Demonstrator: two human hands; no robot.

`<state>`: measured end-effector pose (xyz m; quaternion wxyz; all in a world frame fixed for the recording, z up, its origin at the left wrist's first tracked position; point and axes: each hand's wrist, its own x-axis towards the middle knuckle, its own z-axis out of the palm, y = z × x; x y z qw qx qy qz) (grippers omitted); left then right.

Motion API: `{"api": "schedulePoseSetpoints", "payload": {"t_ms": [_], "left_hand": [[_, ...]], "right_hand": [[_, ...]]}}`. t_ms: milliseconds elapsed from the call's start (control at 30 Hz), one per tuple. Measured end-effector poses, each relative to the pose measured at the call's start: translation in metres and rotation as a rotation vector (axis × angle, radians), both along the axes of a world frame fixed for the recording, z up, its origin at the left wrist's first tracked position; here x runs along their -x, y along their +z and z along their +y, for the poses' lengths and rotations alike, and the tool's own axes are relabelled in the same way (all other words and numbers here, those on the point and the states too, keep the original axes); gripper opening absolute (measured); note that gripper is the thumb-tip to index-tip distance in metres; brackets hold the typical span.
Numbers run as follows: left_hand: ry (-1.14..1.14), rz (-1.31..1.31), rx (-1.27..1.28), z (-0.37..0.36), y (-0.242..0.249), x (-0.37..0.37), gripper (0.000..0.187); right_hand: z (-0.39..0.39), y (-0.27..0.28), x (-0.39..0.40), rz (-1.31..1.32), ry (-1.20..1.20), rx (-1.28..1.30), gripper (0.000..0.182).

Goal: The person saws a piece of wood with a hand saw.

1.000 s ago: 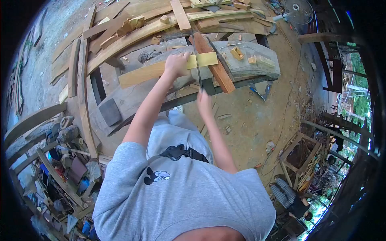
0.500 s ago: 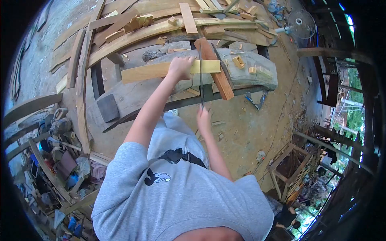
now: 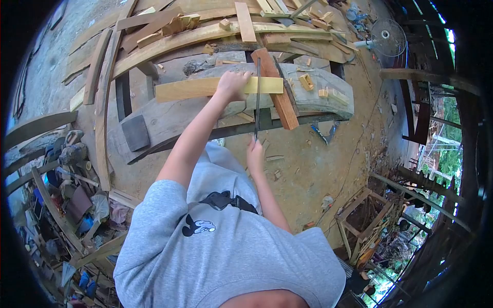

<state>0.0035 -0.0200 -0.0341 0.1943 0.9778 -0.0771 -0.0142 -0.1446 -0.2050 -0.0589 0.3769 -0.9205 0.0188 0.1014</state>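
Note:
A pale wooden board (image 3: pixel 187 90) lies crosswise on a thick grey timber beam (image 3: pixel 172 114). My left hand (image 3: pixel 233 85) is closed over the board's top, pressing near its middle. Just right of that hand, a thin dark saw (image 3: pixel 258 97) crosses the board, seen almost edge-on. Its near end is gripped by my right hand (image 3: pixel 255 155), which is closed in front of the beam. The board's right end meets a reddish-brown wood block (image 3: pixel 277 97) lying slantwise on the beam. How deep the blade sits in the board cannot be seen.
Small wood offcuts (image 3: pixel 306 82) and a dark square block (image 3: pixel 136 133) rest on the beam. Long planks (image 3: pixel 179 43) lie beyond it. A fan (image 3: pixel 386 41) stands at back right, a wooden frame (image 3: pixel 364 218) at lower right. Clutter (image 3: pixel 77 200) fills the left.
My right hand has shifted slightly toward my body and to the left, drawing the saw with it. My left hand stays on the board; the whole view has moved slightly.

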Motion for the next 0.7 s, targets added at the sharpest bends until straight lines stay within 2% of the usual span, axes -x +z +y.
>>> {"api": "schedulePoseSetpoints", "payload": {"t_ms": [67, 133, 233, 267, 333, 433, 567, 667, 700], "left_hand": [[-0.008, -0.007, 0.014, 0.0, -0.003, -0.001, 0.049], [-0.009, -0.015, 0.021, 0.002, -0.002, -0.003, 0.047], [-0.016, -0.039, 0.027, -0.001, 0.0, 0.002, 0.044], [-0.025, -0.059, 0.023, 0.001, 0.001, 0.002, 0.044], [-0.024, -0.037, 0.01, 0.001, 0.001, 0.0, 0.045], [-0.039, 0.019, -0.018, 0.001, 0.003, 0.002, 0.046], [-0.026, 0.044, 0.011, 0.0, 0.0, -0.002, 0.046], [-0.018, 0.033, -0.002, 0.0, -0.001, 0.0, 0.047], [-0.021, 0.032, -0.007, 0.002, 0.0, 0.0, 0.047]], "right_hand": [[0.019, 0.001, -0.034, -0.073, -0.034, -0.114, 0.028], [0.035, 0.006, -0.078, -0.187, 0.057, 0.041, 0.027], [0.033, -0.001, -0.072, -0.103, 0.025, 0.073, 0.027], [0.023, -0.003, -0.047, 0.002, -0.003, 0.047, 0.026], [-0.006, -0.032, 0.008, -0.074, -0.019, 0.081, 0.026], [-0.003, -0.008, 0.01, 0.002, -0.03, 0.161, 0.025], [0.035, -0.01, -0.08, -0.104, 0.012, 0.11, 0.025], [0.028, -0.005, -0.064, -0.02, -0.004, 0.084, 0.026], [0.019, -0.009, -0.037, -0.049, -0.021, 0.039, 0.026]]}}
